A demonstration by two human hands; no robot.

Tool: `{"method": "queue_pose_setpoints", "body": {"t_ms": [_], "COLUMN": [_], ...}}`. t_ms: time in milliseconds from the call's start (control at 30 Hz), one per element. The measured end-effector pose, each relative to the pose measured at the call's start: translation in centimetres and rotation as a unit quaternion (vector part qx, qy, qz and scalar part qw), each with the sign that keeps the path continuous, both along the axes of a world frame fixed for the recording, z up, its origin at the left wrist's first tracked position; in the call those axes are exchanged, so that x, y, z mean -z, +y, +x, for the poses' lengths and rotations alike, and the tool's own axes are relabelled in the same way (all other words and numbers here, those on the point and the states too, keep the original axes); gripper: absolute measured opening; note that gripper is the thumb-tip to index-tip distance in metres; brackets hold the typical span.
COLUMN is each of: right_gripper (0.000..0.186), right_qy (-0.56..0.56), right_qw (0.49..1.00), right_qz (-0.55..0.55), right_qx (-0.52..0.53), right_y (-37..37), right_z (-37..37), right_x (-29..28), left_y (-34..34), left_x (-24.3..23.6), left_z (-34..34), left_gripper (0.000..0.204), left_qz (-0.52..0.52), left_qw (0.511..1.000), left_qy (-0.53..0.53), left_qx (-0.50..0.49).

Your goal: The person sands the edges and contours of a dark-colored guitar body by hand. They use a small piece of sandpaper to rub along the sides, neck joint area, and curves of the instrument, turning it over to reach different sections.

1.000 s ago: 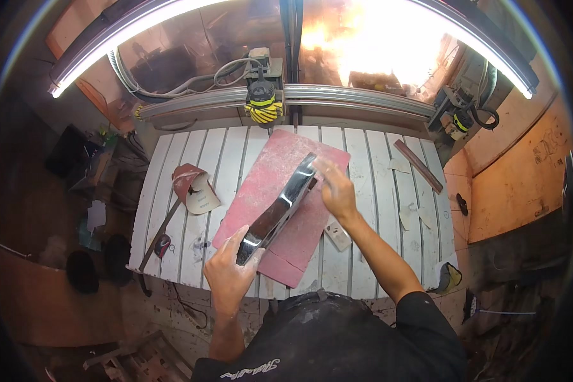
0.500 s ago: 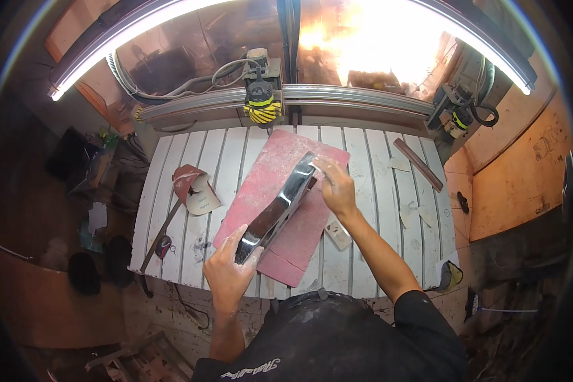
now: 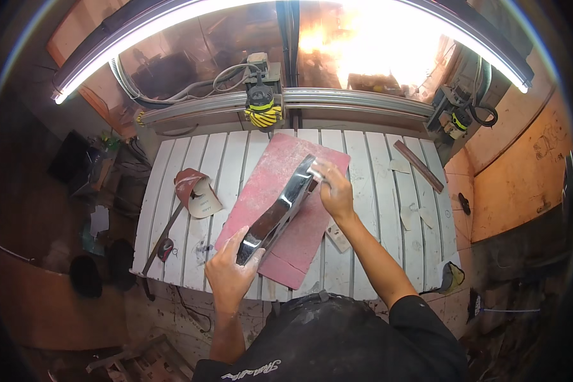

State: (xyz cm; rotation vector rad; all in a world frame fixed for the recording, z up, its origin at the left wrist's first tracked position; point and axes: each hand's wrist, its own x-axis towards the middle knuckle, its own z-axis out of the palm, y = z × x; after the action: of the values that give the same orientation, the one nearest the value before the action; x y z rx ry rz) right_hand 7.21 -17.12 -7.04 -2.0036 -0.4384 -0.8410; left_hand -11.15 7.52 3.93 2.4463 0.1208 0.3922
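Note:
A long, glossy black part with a curved outline (image 3: 279, 207) lies slantwise over a dusty pink board (image 3: 254, 172). My left hand (image 3: 230, 270) grips its near end, thumb on one side and fingers on the other. At the far end, my right hand (image 3: 334, 191) has its bent fingers closed over the edge. White dust covers the fingers of both hands. Whether anything small sits under my right fingertips cannot be made out. A pale flat block (image 3: 337, 237) rests beside the board, below my right wrist.
The white slatted table (image 3: 375, 254) bears a curled sheet of sandpaper (image 3: 204, 197), a tape measure (image 3: 165, 249), a dark strip (image 3: 419, 167) and beige paper scraps (image 3: 406, 218). Behind it, a metal rail (image 3: 356, 95) carries a black-and-yellow power tool (image 3: 261, 105). A light tube (image 3: 140, 38) arches overhead.
My right hand's fingers have shifted slightly toward me along the far end of the black part. My left hand keeps its grip, and the view has moved a little.

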Motion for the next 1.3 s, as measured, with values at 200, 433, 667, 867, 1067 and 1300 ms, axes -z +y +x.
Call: {"method": "queue_pose_setpoints", "body": {"t_ms": [200,433,667,867,1067,1300], "right_gripper": [0.046,0.043,0.042,0.043,0.041,0.044], "right_qy": [-0.034,-0.003,0.06,0.027,-0.025,-0.062], "right_qw": [0.992,0.993,0.996,0.999,0.978,0.981], "right_qz": [-0.094,-0.088,-0.003,-0.017,-0.175,-0.159], "right_qx": [-0.08,-0.084,0.065,-0.007,-0.114,-0.094], "right_y": [0.9,1.4,-2.8,-1.4,-0.2,0.7], "right_z": [-2.1,-3.1,1.7,-0.1,-2.4,-2.6], "right_x": [0.1,-1.4,1.7,-1.4,-1.1,0.0], "left_y": [0.5,0.9,0.5,0.6,0.9,0.4], "left_x": [0.3,0.8,0.4,0.6,0.7,0.1], "left_z": [-0.1,-0.3,0.2,0.1,0.2,0.1], "left_gripper": [0.057,0.056,0.055,0.055,0.055,0.057], "left_qz": [0.019,0.028,0.027,0.026,0.03,0.006], "left_qw": [1.0,0.999,0.999,0.999,0.999,1.0], "left_qy": [-0.02,-0.038,-0.042,-0.026,-0.043,-0.01], "left_qx": [0.0,0.005,0.005,0.001,0.008,-0.003]}}
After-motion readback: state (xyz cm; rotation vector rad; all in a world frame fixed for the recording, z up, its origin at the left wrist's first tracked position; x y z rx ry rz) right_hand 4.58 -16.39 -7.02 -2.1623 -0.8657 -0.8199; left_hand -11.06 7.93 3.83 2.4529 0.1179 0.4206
